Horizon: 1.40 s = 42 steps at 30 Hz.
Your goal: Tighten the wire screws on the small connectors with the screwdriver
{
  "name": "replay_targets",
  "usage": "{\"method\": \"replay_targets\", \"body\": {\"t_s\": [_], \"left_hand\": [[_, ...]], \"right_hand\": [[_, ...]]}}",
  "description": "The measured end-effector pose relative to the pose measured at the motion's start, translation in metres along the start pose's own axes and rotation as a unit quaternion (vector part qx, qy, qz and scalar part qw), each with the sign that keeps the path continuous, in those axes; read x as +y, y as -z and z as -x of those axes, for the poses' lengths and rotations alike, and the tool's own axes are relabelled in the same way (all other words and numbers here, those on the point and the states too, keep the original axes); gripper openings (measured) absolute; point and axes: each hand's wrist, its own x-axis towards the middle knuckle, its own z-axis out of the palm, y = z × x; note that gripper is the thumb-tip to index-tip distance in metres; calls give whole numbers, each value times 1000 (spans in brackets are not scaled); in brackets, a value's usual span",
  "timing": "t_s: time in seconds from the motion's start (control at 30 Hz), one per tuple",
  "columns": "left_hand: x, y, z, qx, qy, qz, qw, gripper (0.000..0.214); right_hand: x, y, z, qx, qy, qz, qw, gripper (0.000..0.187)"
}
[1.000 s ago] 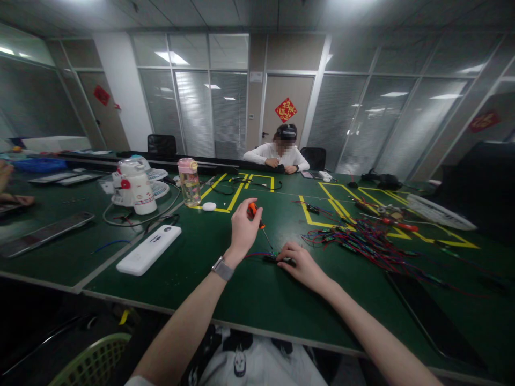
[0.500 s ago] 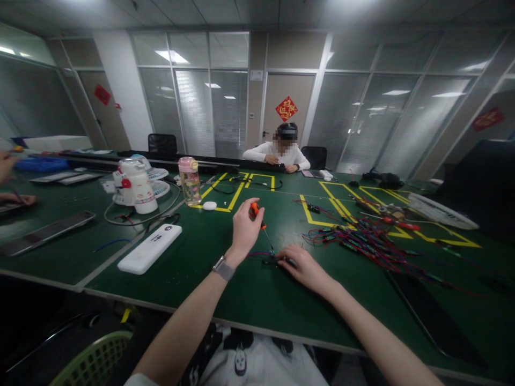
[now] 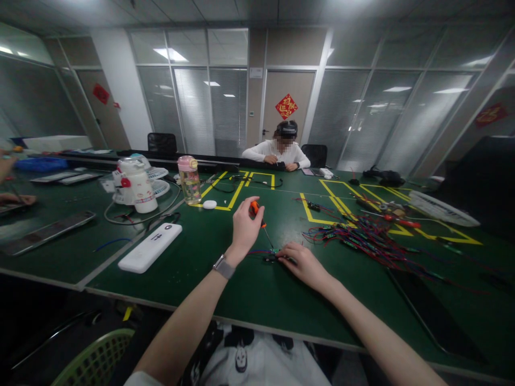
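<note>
Background: glass partitions [image 3: 229, 107] with blinds, door [image 3: 277, 88] with red sign [image 3: 286, 106]. Work surface: green table [image 3: 257, 295], marked in places with yellow tape [image 3: 317, 221]. Left hand [image 3: 245, 228], with watch [image 3: 224, 266] at wrist: grips orange handle of screwdriver [image 3: 256, 208] between thumb and fingers. Screwdriver: stands tilted, shaft running down toward the right, tip at small green board [image 3: 274, 252]; contact too small to confirm. Board: lies on table between both hands, beside small dark part [image 3: 269, 258], with red and blue wires [image 3: 259, 252] running out to the left. Right hand [image 3: 304, 266]: rests low over table, bent fingers at right end of board and dark part; unclear whether pinching or only pressing. To the right: pile of wired boards [image 3: 358, 238], partly over tape, just beyond dark slab [image 3: 438, 316]. To the left: white device [image 3: 151, 248] lying flat; farther back, flask [image 3: 144, 194] and bottle [image 3: 189, 182], both upright. Across table: co-worker [image 3: 263, 150], seated, head bent, in white sleeves.
</note>
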Motion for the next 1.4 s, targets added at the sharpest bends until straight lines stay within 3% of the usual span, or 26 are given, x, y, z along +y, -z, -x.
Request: {"method": "replay_targets", "body": {"t_s": [0.3,0.53,0.93,1.03,1.13,1.4], "left_hand": [[-1,0,0,-4,-7,10,1000,26],[0,0,0,-3,-6,2,1000,25],[1,-1,0,-3,1,-3,1000,25],[1,0,-1,-3,2,-2,1000,25],[2,1,-1,-6,3,1,1000,25],[2,2,-1,-4,5,14,1000,27]], "right_hand": [[-8,-1,0,73,27,4,997,12],[-13,-7,-3,30,42,22,998,9],[-17,-11,-9,10,24,51,998,9],[-18,-8,-8,28,9,20,999,10],[-16,-5,-7,54,-11,-26,998,25],[-1,-3,-5,36,-22,-71,997,28]]}}
